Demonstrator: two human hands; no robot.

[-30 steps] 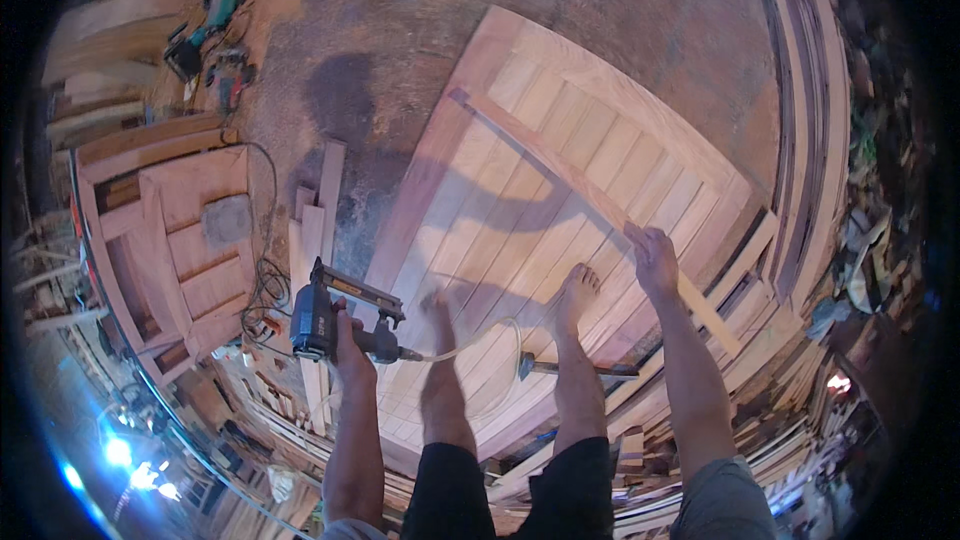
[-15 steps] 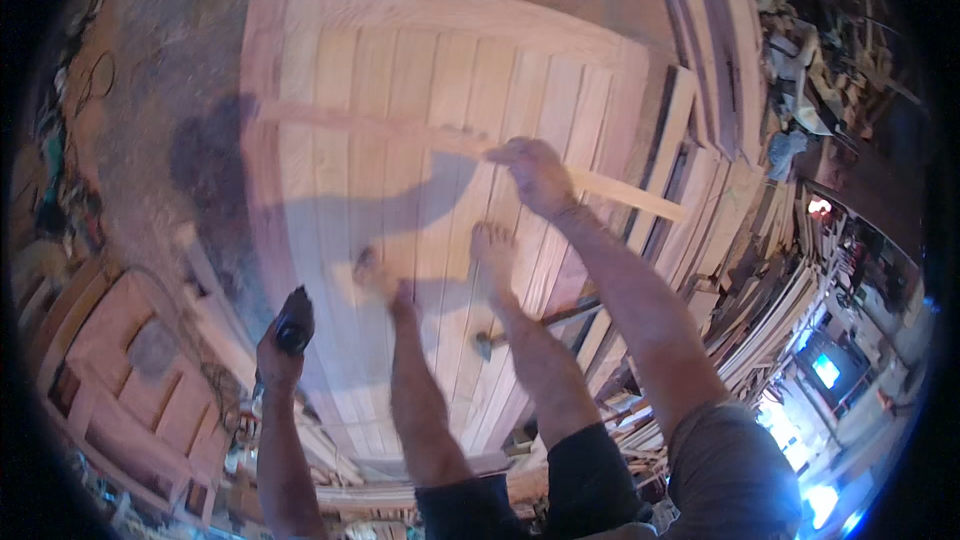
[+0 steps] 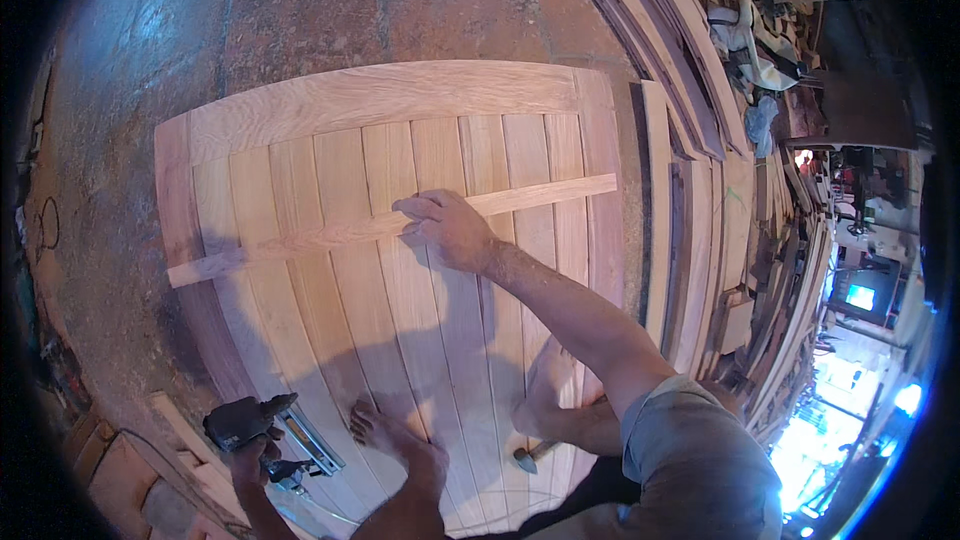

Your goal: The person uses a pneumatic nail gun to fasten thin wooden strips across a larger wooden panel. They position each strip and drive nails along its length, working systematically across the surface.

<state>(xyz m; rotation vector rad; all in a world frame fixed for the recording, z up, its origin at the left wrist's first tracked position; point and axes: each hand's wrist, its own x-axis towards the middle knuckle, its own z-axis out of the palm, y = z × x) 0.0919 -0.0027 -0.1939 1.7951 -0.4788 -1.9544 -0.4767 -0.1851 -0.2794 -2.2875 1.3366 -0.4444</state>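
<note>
A long narrow wooden strip (image 3: 540,194) lies across a large panel of upright boards (image 3: 385,155). My right hand (image 3: 448,228) is closed round the strip near its middle, fingers over its far edge. At the lower left, my left hand (image 3: 250,460) grips a black nail gun (image 3: 237,424), whose long metal magazine points toward the panel's left side. The nail gun is off to the left, apart from the strip. My bare feet (image 3: 398,435) rest on the panel's boards.
A hammer (image 3: 527,458) lies on the panel beside my right leg. Stacked planks (image 3: 690,250) run along the right side. Loose timber and rags (image 3: 745,35) lie at the far right. Brown floor (image 3: 330,15) stretches beyond the panel.
I have crouched lower over the panel. The strip in my right hand has shifted and now spans the boards nearly side to side. The nail gun in my left hand has turned into side view.
</note>
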